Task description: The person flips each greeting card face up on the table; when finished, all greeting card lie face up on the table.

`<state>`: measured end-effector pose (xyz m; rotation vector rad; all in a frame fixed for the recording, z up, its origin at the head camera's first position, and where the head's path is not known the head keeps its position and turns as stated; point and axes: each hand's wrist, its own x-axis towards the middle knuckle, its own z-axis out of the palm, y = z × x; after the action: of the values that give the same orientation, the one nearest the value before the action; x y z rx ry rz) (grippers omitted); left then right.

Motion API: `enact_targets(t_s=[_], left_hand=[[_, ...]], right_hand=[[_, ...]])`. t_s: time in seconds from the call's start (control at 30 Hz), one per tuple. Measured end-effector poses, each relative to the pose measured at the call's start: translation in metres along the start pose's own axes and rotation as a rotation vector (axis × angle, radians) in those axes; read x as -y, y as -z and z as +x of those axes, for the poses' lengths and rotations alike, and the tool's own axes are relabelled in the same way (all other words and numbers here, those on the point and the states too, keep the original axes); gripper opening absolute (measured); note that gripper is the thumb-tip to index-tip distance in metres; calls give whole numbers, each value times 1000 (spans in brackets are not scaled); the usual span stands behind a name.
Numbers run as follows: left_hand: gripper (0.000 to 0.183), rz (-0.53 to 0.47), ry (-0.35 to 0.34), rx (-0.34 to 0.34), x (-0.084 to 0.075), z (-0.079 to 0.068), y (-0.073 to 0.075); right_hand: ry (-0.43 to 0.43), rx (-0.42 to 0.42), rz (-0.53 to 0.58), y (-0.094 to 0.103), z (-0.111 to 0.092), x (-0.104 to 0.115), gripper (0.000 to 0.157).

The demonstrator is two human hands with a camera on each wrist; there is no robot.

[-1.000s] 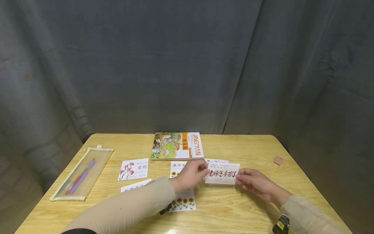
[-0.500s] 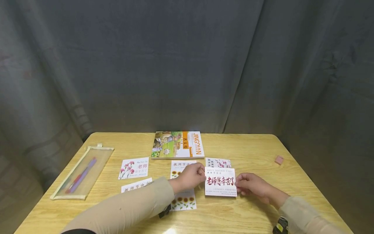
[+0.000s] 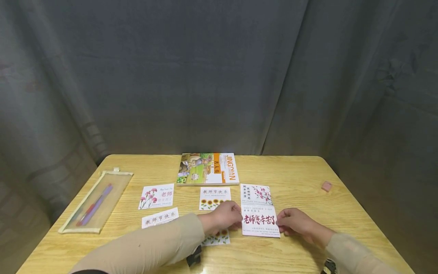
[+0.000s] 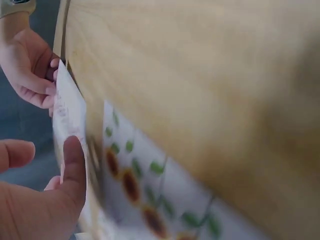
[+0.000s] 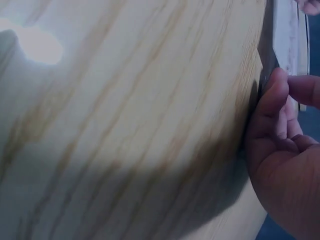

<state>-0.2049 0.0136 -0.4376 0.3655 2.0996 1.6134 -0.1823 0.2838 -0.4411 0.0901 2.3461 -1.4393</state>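
A white card with large red Chinese characters [image 3: 261, 220] is held low over the table between both hands, below a card with pink blossoms [image 3: 256, 194]. My left hand [image 3: 224, 217] pinches its left edge; in the left wrist view the thumb [image 4: 74, 165] lies against the card. At the opposite edge, my right hand [image 3: 301, 224] grips it between thumb and fingers. In the right wrist view this hand [image 5: 285, 145] shows beside the card's edge [image 5: 284, 40]. Sunflower cards [image 3: 215, 192] lie beneath and behind my left hand, partly hidden by it.
At the back lies a book with an orange and white cover [image 3: 207, 168]. A mesh zip pouch with pens [image 3: 118, 213] is at the left. Two more cards, one with carnations [image 3: 156, 196] and one with lettering [image 3: 159, 217], lie left of centre. A small pink block [image 3: 326, 186] sits right.
Both hands have brought the red-lettered card down and toward me. It has turned from tilted to flatter, and the blossom card behind it now shows more fully.
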Motion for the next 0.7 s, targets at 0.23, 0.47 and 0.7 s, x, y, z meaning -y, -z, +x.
enact_targets(t_s=[0.23, 0.47, 0.7], left_hand=[[40, 771, -236, 184, -8, -1, 0], [27, 1128, -369, 269, -5, -12, -3], [35, 1110, -406, 244, -15, -18, 2]], right_hand=[[-9, -45, -88, -6, 1, 4, 3], [12, -31, -188, -7, 3, 13, 9], [46, -14, -321, 3, 2, 18, 16]])
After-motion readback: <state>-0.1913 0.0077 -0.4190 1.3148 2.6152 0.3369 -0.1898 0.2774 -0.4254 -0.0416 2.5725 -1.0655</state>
